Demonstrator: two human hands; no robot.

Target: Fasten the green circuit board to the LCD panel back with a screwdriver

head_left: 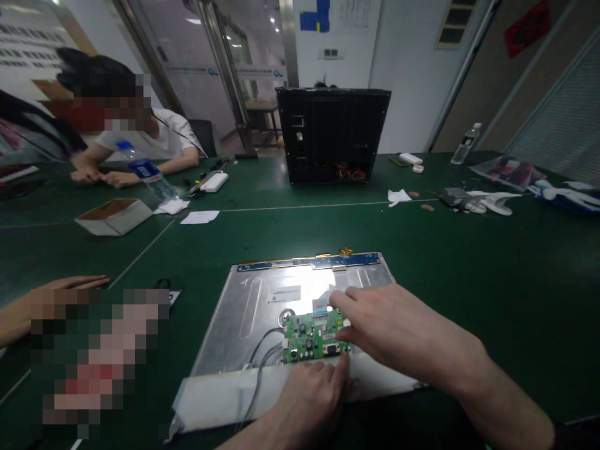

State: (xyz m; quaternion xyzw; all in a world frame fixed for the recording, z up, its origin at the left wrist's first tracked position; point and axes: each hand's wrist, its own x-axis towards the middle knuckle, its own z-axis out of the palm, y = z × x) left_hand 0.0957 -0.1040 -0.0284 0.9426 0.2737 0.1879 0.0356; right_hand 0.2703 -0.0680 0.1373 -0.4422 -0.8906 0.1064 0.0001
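A green circuit board (307,337) lies on the metal back of a flat display panel (234,319). My right hand (384,312) is closed at the board's right edge, thumb low and fingers higher, beside the flat ribbon cable (321,305). From below, my left hand (319,384) holds the board's lower right corner, forefinger stretched and the other fingers curled; its thumb is hidden. Grey cables (262,359) leave the board's left side. White foam wrap (220,400) covers the panel's near edge, and a blue circuit strip (309,262) runs along its far edge.
A black monitor housing (332,131) stands upright across the green table (262,231). At left are an open box (115,219), a water bottle (147,175) and a seated person (159,137). Another person's hand (70,287) rests nearby. White gloves (492,201) lie at right.
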